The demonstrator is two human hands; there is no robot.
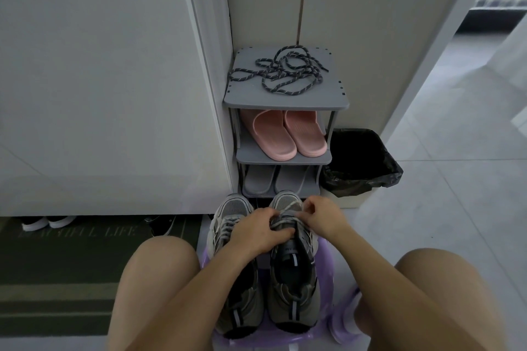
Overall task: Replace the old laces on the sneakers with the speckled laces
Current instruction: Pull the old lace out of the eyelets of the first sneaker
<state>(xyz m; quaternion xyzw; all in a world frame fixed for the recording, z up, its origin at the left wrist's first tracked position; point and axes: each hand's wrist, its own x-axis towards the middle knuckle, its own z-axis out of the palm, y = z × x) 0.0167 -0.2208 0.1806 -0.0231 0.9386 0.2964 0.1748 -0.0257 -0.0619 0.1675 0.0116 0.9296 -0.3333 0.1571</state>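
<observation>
**Old laces only starting to come out**

2 sneakers [293, 271] stand just before the rack [285, 101], both with their old laces in. The right hand [322, 216] pinches an old lace [288, 206] and the left hand [256, 232] lies pressed on that shoe. The speckled laces [281, 71] lie tangled atop the rack, so all relacing seems left.

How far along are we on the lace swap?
Nothing is finished yet. The speckled laces lie loose on the shoe rack, unused. In hand: the right hand pinches the old lace near the toe of one sneaker while the left hand rests on it. Left: strip both sneakers, since the other sneaker also shows old laces, then thread the speckled ones.
</observation>
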